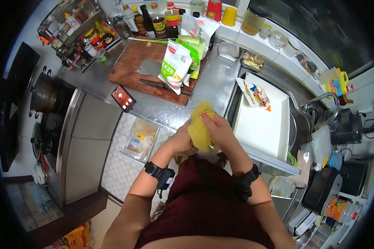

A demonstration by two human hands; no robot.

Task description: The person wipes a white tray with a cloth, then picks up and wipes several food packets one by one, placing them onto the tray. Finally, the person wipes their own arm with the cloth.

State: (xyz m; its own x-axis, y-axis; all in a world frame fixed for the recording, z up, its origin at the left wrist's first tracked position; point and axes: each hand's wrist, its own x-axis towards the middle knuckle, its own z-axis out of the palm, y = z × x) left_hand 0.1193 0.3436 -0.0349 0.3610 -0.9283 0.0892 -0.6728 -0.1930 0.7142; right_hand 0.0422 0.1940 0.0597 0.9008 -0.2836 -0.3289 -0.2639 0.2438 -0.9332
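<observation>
A yellow cloth [201, 128] is bunched between my two hands at the counter's front edge. My left hand [182, 139] grips its left side, with the fingers partly hidden behind the cloth. From the right, my right hand [218, 129] presses on it, thumb on top. Ahead lies a wooden cutting board [131, 62] with a cleaver [148, 67], a dark-handled knife [156, 84] and a white and green bag [176, 64]. A phone [124, 98] with a lit screen lies left of my hands.
To the right, a white tray [264, 128] holding a packet [254, 94] spans the sink [297, 124]. Bottles [159, 25] line the back wall. A spice rack [85, 35] and a stove with pots [45, 93] are at left. An open drawer [139, 140] sits below the counter.
</observation>
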